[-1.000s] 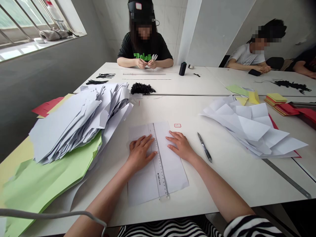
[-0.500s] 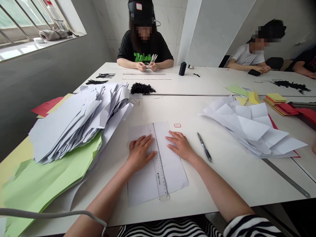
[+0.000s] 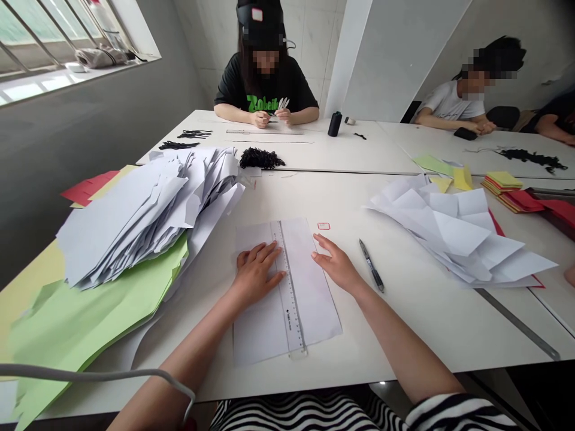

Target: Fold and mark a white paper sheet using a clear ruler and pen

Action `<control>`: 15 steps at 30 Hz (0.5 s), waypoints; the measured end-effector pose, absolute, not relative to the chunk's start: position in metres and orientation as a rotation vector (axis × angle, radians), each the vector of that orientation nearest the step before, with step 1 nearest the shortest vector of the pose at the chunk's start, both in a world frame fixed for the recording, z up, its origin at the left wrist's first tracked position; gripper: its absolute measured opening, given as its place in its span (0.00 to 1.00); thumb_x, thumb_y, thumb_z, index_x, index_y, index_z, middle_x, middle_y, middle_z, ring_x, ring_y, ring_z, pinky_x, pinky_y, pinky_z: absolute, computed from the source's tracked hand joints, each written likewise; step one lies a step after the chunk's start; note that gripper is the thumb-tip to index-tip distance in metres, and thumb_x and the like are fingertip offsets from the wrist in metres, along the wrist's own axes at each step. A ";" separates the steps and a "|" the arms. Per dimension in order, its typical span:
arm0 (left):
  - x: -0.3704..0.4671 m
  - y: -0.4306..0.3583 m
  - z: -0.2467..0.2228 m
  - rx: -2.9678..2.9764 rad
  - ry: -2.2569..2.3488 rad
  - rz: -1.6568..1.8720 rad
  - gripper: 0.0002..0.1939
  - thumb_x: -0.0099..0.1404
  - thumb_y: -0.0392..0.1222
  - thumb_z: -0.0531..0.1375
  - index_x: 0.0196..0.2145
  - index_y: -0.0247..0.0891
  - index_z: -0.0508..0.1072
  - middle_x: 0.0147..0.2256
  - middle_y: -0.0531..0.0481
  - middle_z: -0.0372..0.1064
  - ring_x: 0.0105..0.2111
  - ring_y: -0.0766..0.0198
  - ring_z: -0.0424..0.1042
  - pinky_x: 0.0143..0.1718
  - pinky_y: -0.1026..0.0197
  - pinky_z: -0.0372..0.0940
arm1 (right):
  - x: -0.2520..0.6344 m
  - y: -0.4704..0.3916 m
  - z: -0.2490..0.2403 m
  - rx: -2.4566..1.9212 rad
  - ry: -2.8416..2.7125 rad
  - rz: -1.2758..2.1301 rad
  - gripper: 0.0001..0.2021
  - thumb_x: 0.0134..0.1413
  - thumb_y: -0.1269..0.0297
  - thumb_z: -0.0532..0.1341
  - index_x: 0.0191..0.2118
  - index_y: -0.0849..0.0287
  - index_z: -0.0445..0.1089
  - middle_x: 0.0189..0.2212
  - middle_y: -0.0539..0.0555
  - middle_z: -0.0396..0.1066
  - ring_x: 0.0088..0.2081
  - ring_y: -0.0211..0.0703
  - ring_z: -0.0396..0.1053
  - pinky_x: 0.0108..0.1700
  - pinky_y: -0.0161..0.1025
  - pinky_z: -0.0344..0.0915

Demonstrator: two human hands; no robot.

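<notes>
A white sheet of paper (image 3: pixel 314 299) lies flat on the table in front of me, with a clear plastic ruler (image 3: pixel 290 299) running lengthwise across its middle. My left hand (image 3: pixel 258 269) rests palm down on the paper's left half, fingers spread, the fingertips on the ruler's left edge. At the sheet's right edge my right hand (image 3: pixel 336 263) hovers slightly raised, fingers apart and holding nothing. To the right of that hand lies a black-and-clear pen (image 3: pixel 371 266). A small red-bordered label (image 3: pixel 323 226) sits just beyond the sheet.
A tall stack of white paper (image 3: pixel 126 221) over green sheets (image 3: pixel 99 323) stands at left. Folded white papers (image 3: pixel 458 227) lie at right, near a metal ruler (image 3: pixel 516 323). Black cord (image 3: pixel 262 158) lies ahead, before a co-worker (image 3: pixel 267 84). A grey cable (image 3: pixel 90 376) crosses lower left.
My right hand has lifted off the paper and shifted slightly right, its fingers drawn closer together. My left hand stays on the ruler and sheet. The view has tilted slightly.
</notes>
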State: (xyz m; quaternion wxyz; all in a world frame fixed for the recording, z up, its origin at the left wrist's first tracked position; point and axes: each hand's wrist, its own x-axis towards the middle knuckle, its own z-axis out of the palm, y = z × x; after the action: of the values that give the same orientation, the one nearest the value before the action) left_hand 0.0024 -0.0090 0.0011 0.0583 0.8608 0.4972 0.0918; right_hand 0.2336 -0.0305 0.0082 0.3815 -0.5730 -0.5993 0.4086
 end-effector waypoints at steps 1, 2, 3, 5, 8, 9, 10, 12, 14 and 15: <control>0.002 -0.009 0.001 2.609 1.509 0.272 0.27 0.62 0.55 0.49 0.57 0.47 0.56 0.60 0.51 0.50 0.58 0.51 0.48 0.53 0.45 0.44 | 0.235 -0.032 0.011 -1.448 -1.458 1.133 0.25 0.54 0.54 0.55 0.58 0.47 0.53 0.61 0.52 0.49 0.59 0.46 0.51 0.54 0.47 0.59; 0.003 -0.009 0.001 2.610 1.510 0.266 0.27 0.62 0.55 0.49 0.57 0.47 0.56 0.60 0.51 0.50 0.59 0.51 0.48 0.53 0.45 0.45 | 0.237 -0.032 0.014 -1.432 -1.389 1.213 0.26 0.54 0.54 0.56 0.59 0.46 0.52 0.61 0.52 0.49 0.59 0.46 0.52 0.55 0.47 0.59; 0.003 -0.009 0.001 2.610 1.513 0.262 0.27 0.62 0.56 0.49 0.57 0.47 0.56 0.60 0.51 0.50 0.59 0.51 0.48 0.53 0.46 0.44 | 0.239 -0.032 0.016 -1.413 -1.316 1.277 0.27 0.53 0.53 0.56 0.59 0.46 0.52 0.61 0.53 0.49 0.59 0.46 0.52 0.54 0.46 0.59; 0.003 -0.008 0.000 2.615 1.517 0.253 0.27 0.62 0.56 0.48 0.57 0.47 0.56 0.60 0.51 0.50 0.59 0.51 0.48 0.53 0.46 0.44 | 0.243 -0.030 0.017 -1.378 -1.172 1.366 0.28 0.52 0.54 0.58 0.58 0.47 0.52 0.61 0.54 0.49 0.58 0.45 0.53 0.52 0.44 0.61; 0.004 -0.008 -0.002 2.630 1.517 0.246 0.27 0.63 0.57 0.47 0.57 0.48 0.56 0.60 0.52 0.49 0.59 0.52 0.48 0.53 0.46 0.44 | 0.249 -0.027 0.015 -1.348 -1.015 1.437 0.28 0.51 0.57 0.59 0.57 0.48 0.54 0.58 0.56 0.54 0.55 0.44 0.59 0.50 0.42 0.63; 0.004 -0.007 -0.002 2.636 1.516 0.246 0.27 0.63 0.57 0.47 0.57 0.48 0.56 0.60 0.52 0.49 0.59 0.52 0.48 0.53 0.46 0.44 | 0.251 -0.026 0.015 -1.340 -0.983 1.461 0.27 0.51 0.57 0.59 0.57 0.49 0.54 0.57 0.55 0.56 0.52 0.44 0.61 0.49 0.42 0.64; 0.004 -0.007 -0.003 2.643 1.515 0.244 0.27 0.63 0.57 0.47 0.57 0.48 0.56 0.60 0.53 0.49 0.59 0.53 0.48 0.53 0.46 0.44 | 0.252 -0.026 0.014 -1.332 -0.961 1.491 0.26 0.51 0.58 0.59 0.57 0.49 0.55 0.55 0.55 0.59 0.50 0.43 0.64 0.48 0.42 0.65; 0.004 -0.007 -0.003 2.656 1.511 0.240 0.27 0.63 0.57 0.46 0.57 0.47 0.55 0.61 0.53 0.48 0.59 0.53 0.48 0.53 0.45 0.44 | 0.252 -0.026 0.013 -1.318 -0.955 1.570 0.24 0.52 0.60 0.57 0.56 0.50 0.57 0.51 0.55 0.64 0.44 0.42 0.68 0.45 0.42 0.67; 0.004 -0.007 -0.004 2.671 1.501 0.238 0.27 0.64 0.57 0.45 0.58 0.46 0.55 0.61 0.53 0.48 0.59 0.52 0.48 0.53 0.45 0.44 | 0.250 -0.026 0.012 -1.295 -1.017 1.646 0.21 0.53 0.62 0.55 0.54 0.52 0.60 0.46 0.54 0.68 0.40 0.41 0.69 0.42 0.42 0.68; 0.004 -0.007 -0.004 2.679 1.495 0.238 0.27 0.64 0.57 0.45 0.58 0.46 0.55 0.61 0.52 0.48 0.59 0.52 0.48 0.53 0.45 0.44 | 0.248 -0.027 0.012 -1.277 -1.078 1.671 0.19 0.53 0.63 0.54 0.53 0.53 0.62 0.44 0.53 0.69 0.39 0.41 0.70 0.41 0.42 0.68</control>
State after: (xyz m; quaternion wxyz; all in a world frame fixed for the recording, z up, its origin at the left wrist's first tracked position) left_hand 0.0040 -0.0074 -0.0042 0.0321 0.8701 0.4856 0.0773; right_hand 0.2479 -0.0274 0.0121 0.3797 -0.4999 -0.4220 0.6541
